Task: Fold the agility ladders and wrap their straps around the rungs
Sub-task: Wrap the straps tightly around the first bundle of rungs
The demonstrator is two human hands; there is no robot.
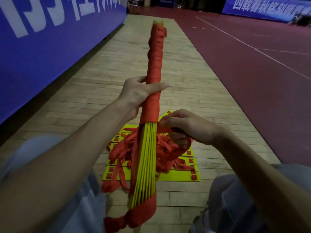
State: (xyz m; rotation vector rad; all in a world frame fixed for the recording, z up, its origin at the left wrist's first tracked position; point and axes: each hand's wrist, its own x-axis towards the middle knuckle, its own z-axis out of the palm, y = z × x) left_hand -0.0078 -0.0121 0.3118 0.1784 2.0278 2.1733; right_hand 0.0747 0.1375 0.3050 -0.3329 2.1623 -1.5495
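Clearly, the left hand has its fingers curled round the strap-wrapped bundle of yellow rungs, held above the wooden floor; the right hand pinches loose red strap just right of the bare rungs.

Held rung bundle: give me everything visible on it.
The rung bundle is a stack of flat yellow, plastic-looking rungs held edge-up, pointing away from the person above the wooden floor. Woven red strap is wound in tight turns over its far part, nearly to the tip, and around the near end; the stretch between is bare yellow. The left hand grips the wrapped part; the right hand holds strap beside the winding's edge. Loose strap hangs beneath.
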